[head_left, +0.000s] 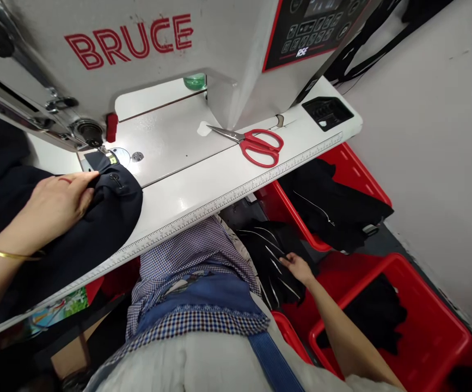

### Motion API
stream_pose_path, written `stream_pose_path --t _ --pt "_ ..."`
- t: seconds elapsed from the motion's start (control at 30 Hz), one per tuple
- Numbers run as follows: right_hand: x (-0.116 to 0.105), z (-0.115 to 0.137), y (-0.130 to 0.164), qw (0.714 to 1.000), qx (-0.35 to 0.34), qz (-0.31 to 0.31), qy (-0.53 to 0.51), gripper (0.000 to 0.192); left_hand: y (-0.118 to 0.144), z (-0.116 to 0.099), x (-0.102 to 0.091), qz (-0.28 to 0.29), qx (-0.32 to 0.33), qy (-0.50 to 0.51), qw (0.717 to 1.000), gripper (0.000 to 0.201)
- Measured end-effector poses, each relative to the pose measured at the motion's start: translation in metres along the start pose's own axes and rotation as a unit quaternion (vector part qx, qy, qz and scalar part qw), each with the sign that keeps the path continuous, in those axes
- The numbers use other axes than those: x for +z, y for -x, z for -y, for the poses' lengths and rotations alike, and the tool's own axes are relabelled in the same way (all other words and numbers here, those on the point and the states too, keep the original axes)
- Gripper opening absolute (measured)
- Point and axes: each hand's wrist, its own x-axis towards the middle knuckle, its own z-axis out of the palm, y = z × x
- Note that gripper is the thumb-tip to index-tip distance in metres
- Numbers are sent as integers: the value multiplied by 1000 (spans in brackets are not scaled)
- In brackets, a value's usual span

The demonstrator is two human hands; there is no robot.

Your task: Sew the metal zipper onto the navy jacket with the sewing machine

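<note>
My left hand (58, 201) lies on a dark navy garment (109, 218) at the sewing machine (158, 81), its fingers closed on the cloth just in front of the presser foot (105, 153). A small eyelet with a short cord or pin shape shows in the fabric beside the fingertips. Down to the right of my lap, my right hand (299, 268) pinches the edge of a black fabric piece (279, 261) with light stripes or edges, in a pile of similar pieces. Red-handled scissors (260, 146) rest on the machine table (187, 201), apart from both hands.
Red bins (423, 305) holding black cloth stand on the floor at the right. Black garment parts with a zipper (321, 201) hang over another bin. A ruler strip (236, 193) runs along the table's front edge. A wall (443, 109) bounds the right side.
</note>
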Motion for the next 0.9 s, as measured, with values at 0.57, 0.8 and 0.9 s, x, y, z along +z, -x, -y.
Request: stream_pose_path --t 0.57,0.8,0.9 --pt "-205 235 69 662 -610 -423 -102 19 35 -124 -93 82 232 557 793 45" --pt "-197 338 110 499 -760 -333 -250 20 71 -107 -91 148 25 918 367 45" --pt "-167 344 120 457 -814 -262 -244 21 84 -74 -85 -20 -77 939 334 30"
